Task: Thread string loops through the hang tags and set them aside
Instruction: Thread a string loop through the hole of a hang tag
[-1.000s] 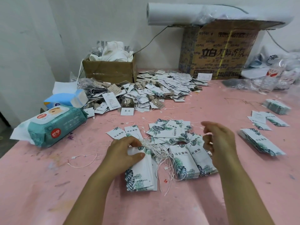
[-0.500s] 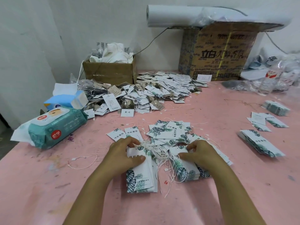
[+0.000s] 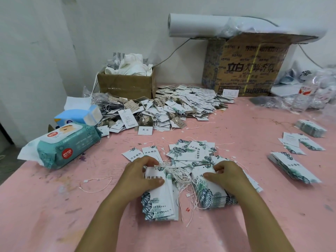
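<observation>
Two stacks of white hang tags with green leaf prints lie in front of me on the pink table (image 3: 54, 215). My left hand (image 3: 140, 176) grips the top of the left stack (image 3: 160, 202), thumb across its face. My right hand (image 3: 229, 174) pinches the top of the right stack (image 3: 211, 193). A tangle of white string loops (image 3: 179, 174) joins the two stacks between my hands. More leaf-print tags (image 3: 189, 150) lie loose just beyond.
A single string loop (image 3: 96, 185) lies at the left. A teal wipes pack (image 3: 67, 146) and a blue tissue pack (image 3: 78, 115) sit far left. A big heap of tags (image 3: 172, 108) and two cardboard boxes (image 3: 125, 84) stand behind. Tag stacks (image 3: 294, 168) lie at the right.
My right hand came down from above the table and took hold of the right stack of tags. My left hand kept its grip on the left stack.
</observation>
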`<move>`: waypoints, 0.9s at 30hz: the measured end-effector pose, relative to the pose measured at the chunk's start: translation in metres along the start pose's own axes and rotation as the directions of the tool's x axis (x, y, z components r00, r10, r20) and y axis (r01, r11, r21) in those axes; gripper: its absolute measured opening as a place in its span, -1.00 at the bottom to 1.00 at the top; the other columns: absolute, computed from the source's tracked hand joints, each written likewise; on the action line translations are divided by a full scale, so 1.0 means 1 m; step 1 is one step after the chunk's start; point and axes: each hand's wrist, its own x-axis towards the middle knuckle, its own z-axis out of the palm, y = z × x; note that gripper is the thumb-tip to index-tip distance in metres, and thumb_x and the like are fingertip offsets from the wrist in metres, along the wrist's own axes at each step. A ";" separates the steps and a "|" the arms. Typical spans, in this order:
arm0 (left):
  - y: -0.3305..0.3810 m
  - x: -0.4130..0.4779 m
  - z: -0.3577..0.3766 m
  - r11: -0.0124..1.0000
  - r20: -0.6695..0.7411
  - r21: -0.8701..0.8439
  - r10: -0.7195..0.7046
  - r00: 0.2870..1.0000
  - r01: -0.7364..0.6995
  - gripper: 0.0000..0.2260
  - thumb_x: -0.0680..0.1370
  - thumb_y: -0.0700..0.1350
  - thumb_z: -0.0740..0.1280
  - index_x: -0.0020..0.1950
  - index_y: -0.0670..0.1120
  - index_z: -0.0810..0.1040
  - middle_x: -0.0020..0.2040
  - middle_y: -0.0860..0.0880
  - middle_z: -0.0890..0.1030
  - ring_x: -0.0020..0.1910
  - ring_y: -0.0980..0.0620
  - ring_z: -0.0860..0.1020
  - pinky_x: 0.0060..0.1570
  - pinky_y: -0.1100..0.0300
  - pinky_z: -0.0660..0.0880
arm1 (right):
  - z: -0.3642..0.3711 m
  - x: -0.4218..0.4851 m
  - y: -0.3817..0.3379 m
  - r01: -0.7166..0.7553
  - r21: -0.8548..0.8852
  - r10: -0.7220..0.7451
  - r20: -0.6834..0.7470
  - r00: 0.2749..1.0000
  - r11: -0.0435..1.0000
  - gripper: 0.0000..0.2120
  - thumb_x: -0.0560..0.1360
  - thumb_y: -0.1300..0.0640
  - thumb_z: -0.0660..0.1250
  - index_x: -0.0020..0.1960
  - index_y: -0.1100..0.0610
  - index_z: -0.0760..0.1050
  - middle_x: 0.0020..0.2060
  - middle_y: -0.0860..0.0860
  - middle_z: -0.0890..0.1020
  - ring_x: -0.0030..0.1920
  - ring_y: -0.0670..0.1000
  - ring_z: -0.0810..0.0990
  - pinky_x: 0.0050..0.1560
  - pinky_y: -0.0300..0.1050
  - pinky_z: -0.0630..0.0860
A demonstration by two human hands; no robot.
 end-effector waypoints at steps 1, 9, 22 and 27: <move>0.000 0.000 0.000 1.000 -0.008 0.001 -0.002 1.000 0.002 -0.64 0.32 -0.11 0.55 -0.08 0.21 0.47 0.05 0.11 0.52 -0.01 0.10 0.45 -0.13 0.30 0.39 | 0.000 0.000 0.000 0.000 0.007 0.000 -0.002 1.000 1.000 -0.66 0.33 -0.01 0.50 -0.03 0.14 0.49 -0.27 -0.09 0.47 -0.27 -0.10 0.43 -0.32 -0.19 0.33; 0.006 -0.001 0.000 0.993 -0.047 -0.118 -0.005 0.999 0.000 -0.69 0.35 -0.23 0.51 -0.07 0.12 0.53 -0.01 0.16 0.55 -0.16 0.16 0.44 -0.29 0.46 0.34 | -0.003 0.001 0.004 0.015 0.223 -0.026 0.048 0.999 0.975 -0.60 0.38 0.10 0.48 -0.38 0.10 0.25 -0.58 -0.10 0.24 -0.60 -0.10 0.20 -0.59 -0.30 0.11; 0.018 -0.006 0.003 0.902 -0.068 -0.428 -0.085 0.994 0.048 -0.77 0.40 -0.35 0.44 -0.08 -0.05 0.57 -0.18 -0.08 0.65 -0.32 0.13 0.57 -0.27 0.22 0.55 | -0.002 0.000 0.000 0.005 0.345 -0.056 0.137 0.989 0.939 -0.52 0.49 0.18 0.35 -0.47 0.08 0.15 -0.56 0.00 0.12 -0.65 -0.04 0.08 -0.62 -0.37 0.03; 0.021 -0.007 0.007 0.904 -0.067 -0.424 -0.089 0.994 0.053 -0.77 0.43 -0.34 0.42 -0.07 -0.03 0.55 -0.24 -0.04 0.69 -0.26 0.04 0.63 -0.18 0.08 0.57 | -0.001 0.000 0.001 0.031 0.260 -0.063 0.117 0.991 0.965 -0.61 0.47 0.23 0.35 -0.43 0.16 0.23 -0.55 0.02 0.14 -0.59 -0.03 0.10 -0.50 -0.27 0.06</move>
